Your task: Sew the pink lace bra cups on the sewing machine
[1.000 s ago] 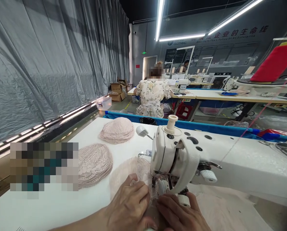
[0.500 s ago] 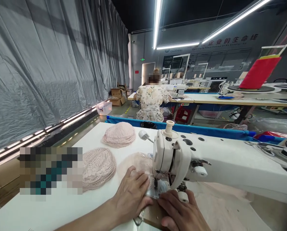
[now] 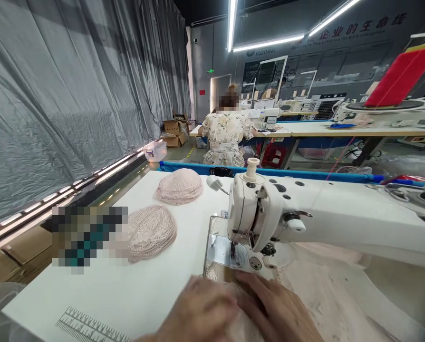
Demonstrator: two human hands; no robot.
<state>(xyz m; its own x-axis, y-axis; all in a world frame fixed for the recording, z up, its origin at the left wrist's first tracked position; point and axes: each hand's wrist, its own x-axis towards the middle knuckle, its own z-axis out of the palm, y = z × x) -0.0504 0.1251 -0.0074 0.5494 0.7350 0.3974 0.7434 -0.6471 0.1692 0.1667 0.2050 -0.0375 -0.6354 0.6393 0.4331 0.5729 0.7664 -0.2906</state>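
Observation:
My left hand (image 3: 198,308), blurred by motion, is curled at the front edge of the sewing machine bed. Its fingers close on a pale pink lace piece (image 3: 241,325), which shows only in part between my hands. Close beside it on the right, my right hand (image 3: 278,306) lies with its fingers stretched out toward the needle area. Above them stands a white sewing machine (image 3: 250,213). Its metal needle plate (image 3: 219,251) is bare under the presser foot (image 3: 233,249). More pale pink lace fabric (image 3: 319,289) lies right of my right hand.
Two stacks of pink lace pieces, a nearer stack (image 3: 151,232) and a farther stack (image 3: 179,186), lie on the white table (image 3: 101,294). A printed ruler scale (image 3: 91,325) marks its front left. A blue-edged cloth trough (image 3: 305,175) runs behind. Ahead, another person (image 3: 225,133) sits at a sewing table.
The lace piece has come out from under the presser foot toward me. My left hand has drawn back and down from the needle, uncovering the plate. The view has tilted down slightly.

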